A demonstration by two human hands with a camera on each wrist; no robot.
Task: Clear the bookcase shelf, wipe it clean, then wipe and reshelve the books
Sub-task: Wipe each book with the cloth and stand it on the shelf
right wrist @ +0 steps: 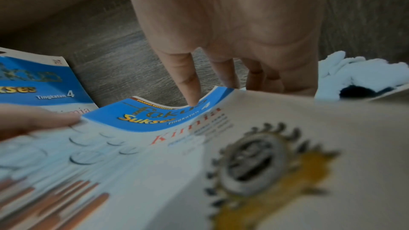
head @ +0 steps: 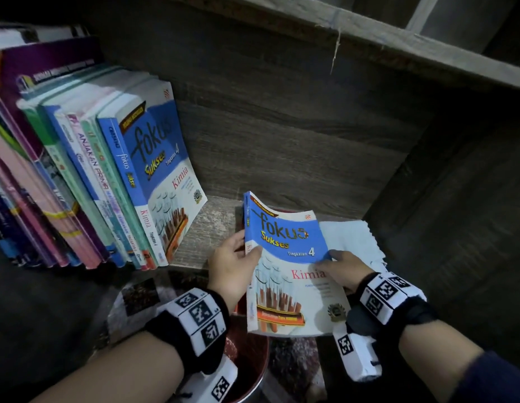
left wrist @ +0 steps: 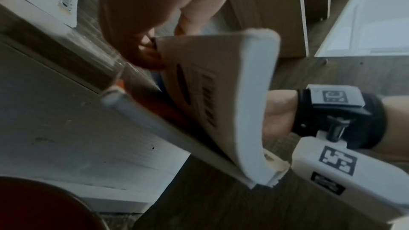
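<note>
held low at the front edge of the shelf [head: 212,222], a soft-cover chemistry workbook [head: 284,269] – blue band across the top lettered "fokus sukses tingkatan 4", white lower half with "kimia" in red, drawn test tubes and a crest near the bottom corner. gripped at the spine side by the left hand [head: 232,263], thumb over the cover and fingers curled behind; clamped at the opposite edge by the right hand [head: 343,271], index fingertip pressing the blue band in the right-wrist view, the other fingers tucked behind the edge. cover bowed and curling at its upper corner, page block bent in the left-wrist view, a barcode showing on the back.

just behind the right hand, a pale blue cloth [head: 351,237] on the shelf, partly covered by the book. further left, a row of books [head: 87,181] leaning leftward, fronted by a matching fokus copy [head: 162,170]; far-left spines blurred, titles unreadable. below the workbook, a dark red round container [head: 247,362] – mostly hidden by wrists and book, contents not discernible. both wrist views smeared close to the lens.
</note>
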